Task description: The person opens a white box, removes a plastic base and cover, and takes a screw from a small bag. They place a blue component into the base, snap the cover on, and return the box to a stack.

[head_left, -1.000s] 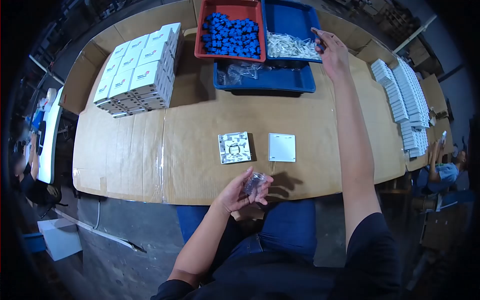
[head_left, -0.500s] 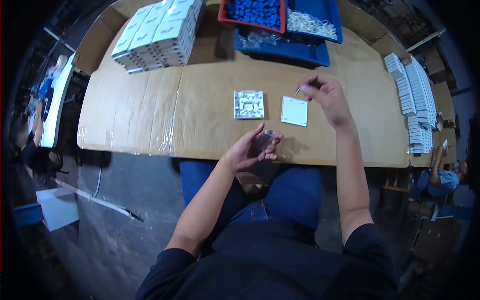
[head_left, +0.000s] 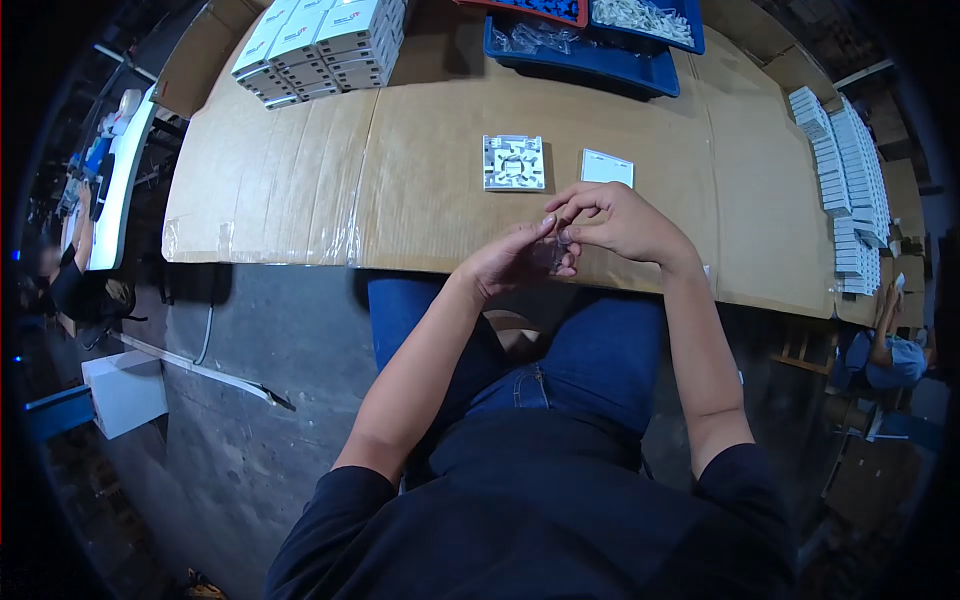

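The left hand (head_left: pixel 515 258) loosely cups a clear plastic piece (head_left: pixel 548 256). The right hand (head_left: pixel 612 225) meets it from the right, fingertips pinched at its upper edge, their contents hidden.

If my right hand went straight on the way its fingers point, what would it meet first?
Probably your left hand and the clear plastic in it. The right hand's fingertips are already right beside them; seen from above, whether they touch is unclear.

Trays (head_left: pixel 620 68) lie behind the patterned square (head_left: pixel 514 163), boxes (head_left: pixel 325 50) left.
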Tool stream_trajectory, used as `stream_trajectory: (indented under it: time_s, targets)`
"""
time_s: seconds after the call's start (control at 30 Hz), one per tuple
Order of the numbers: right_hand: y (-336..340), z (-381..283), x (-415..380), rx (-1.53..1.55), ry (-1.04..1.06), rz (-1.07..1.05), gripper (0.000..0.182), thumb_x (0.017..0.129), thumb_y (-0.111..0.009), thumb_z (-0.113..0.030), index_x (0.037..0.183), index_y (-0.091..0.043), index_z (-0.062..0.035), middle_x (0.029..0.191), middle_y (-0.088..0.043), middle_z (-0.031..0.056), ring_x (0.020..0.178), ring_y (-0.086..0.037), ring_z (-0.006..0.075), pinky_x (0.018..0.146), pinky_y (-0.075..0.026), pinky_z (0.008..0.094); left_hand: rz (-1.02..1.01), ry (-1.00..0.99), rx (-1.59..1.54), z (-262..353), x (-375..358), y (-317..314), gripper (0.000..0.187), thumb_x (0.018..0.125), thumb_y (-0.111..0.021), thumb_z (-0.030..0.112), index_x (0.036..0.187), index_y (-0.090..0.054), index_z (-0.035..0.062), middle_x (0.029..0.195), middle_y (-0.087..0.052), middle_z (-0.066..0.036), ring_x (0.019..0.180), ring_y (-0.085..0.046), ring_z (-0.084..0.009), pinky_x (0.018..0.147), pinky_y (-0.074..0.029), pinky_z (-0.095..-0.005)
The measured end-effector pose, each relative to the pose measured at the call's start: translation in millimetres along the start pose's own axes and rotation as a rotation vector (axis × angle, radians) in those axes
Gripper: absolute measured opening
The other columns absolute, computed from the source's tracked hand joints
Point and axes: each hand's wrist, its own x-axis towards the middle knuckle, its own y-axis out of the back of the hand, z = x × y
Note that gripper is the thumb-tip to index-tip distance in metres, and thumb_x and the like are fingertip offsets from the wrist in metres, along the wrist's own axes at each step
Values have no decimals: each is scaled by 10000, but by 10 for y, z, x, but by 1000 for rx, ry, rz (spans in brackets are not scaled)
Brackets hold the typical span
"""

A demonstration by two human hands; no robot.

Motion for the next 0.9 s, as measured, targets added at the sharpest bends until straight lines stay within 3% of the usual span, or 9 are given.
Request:
stream_trajectory:
  time_s: [0.07, 0.17, 0.27, 0.47, 0.57, 0.67, 0.9]
  targets:
    - [-7, -55, 5, 111, -108, -95, 178, 969, -657, -111, 1040, -737, 31, 1162, -721, 81, 931, -644, 136, 854, -506, 304, 15, -10, 29, 23, -22, -38, 417, 1070, -551, 479, 1229, -616, 99, 1069, -683, -62, 960, -674, -166, 969, -551, -391]
    - [-35, -68, 10, 37, -52, -142, 244, 1047, -558, -136, 1126, -711, 37, 1092, -706, 66, 903, -624, 122, 848, -514, 302, 15, -15, 11, 33, -12, -13, 412, 1066, -557, 478, 1223, -610, 101, 1063, -680, -68, 967, -674, -179, 969, -551, -407]
    - [-65, 119, 49, 61, -49, -162, 349, 1115, -490, -256, 1202, -677, 26, 1057, -702, 85, 845, -662, 146, 813, -546, 300, -9, -22, -23, -4, 3, 63, 417, 1058, -572, 469, 1256, -591, 102, 1067, -675, -75, 985, -670, -204, 979, -547, -438]
    - [-212, 1, 39, 132, -54, -126, 430, 1128, -471, -361, 1231, -655, 14, 955, -703, 68, 857, -650, 131, 800, -547, 302, -12, -31, -19, -43, -3, 107, 455, 1042, -600, 464, 1299, -576, 89, 1129, -661, -85, 1033, -653, -208, 1026, -516, -436]
    - [-212, 14, 38, 99, -26, -162, 479, 1133, -454, -370, 1298, -634, 42, 1032, -671, 57, 845, -603, 97, 814, -524, 266, 13, -22, 4, -12, -17, 73, 481, 1040, -605, 462, 1330, -562, 82, 1128, -661, -86, 1038, -654, -212, 1030, -515, -435]
    - [-208, -127, -16, 67, -87, -64, 487, 1132, -460, -363, 1324, -621, 55, 1027, -672, 63, 825, -618, 100, 805, -526, 267, 9, -24, -21, -42, -6, 129, 502, 1040, -604, 466, 1355, -546, 80, 1118, -667, -85, 1030, -661, -215, 1029, -519, -438]
    - [-231, -16, 65, 44, -116, -170, 490, 1132, -460, -357, 1395, -584, 38, 952, -682, 49, 801, -630, 96, 765, -533, 265, 29, -31, 22, -29, -29, 92, 535, 1043, -593, 481, 1371, -538, 63, 1136, -676, -91, 1038, -666, -222, 1024, -520, -437]
